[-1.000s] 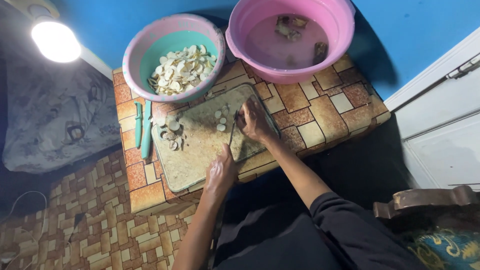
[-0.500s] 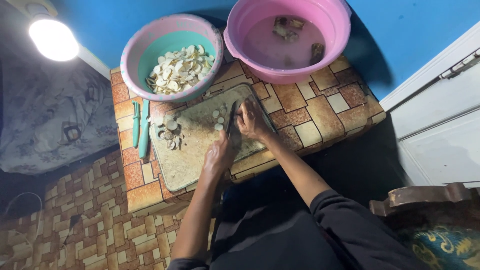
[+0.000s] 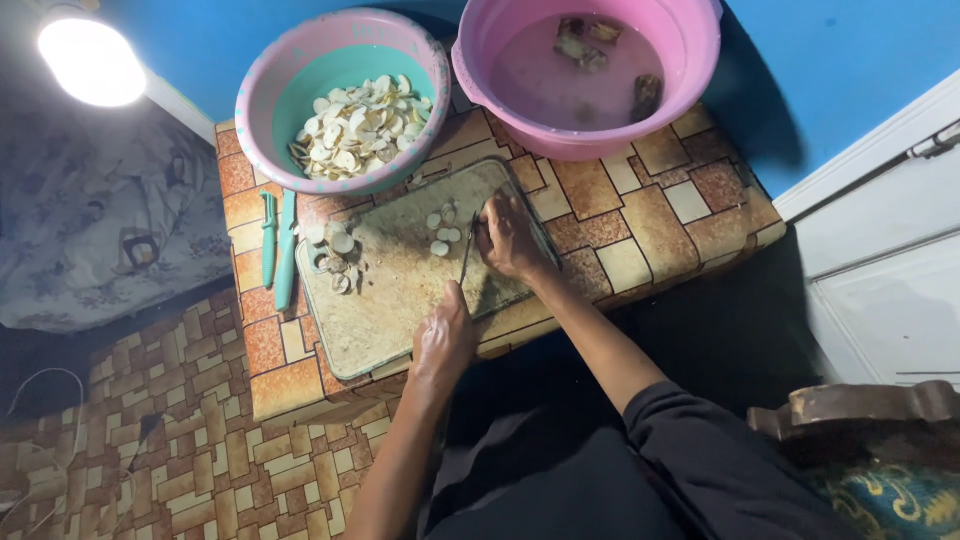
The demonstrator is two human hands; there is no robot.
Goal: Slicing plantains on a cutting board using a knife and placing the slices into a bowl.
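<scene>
Your left hand (image 3: 443,338) grips the knife (image 3: 467,258) mid-board, right hand (image 3: 510,238) closed on the piece at the cutting board's (image 3: 385,310) far edge; sliced bowl (image 3: 340,100) fairly full, few chunks left in the water basin (image 3: 590,75).

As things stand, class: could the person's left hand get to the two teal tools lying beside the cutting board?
Probably yes. The left hand rests on the cutting board; the teal tools lie past its left edge, with only small slices between.
</scene>
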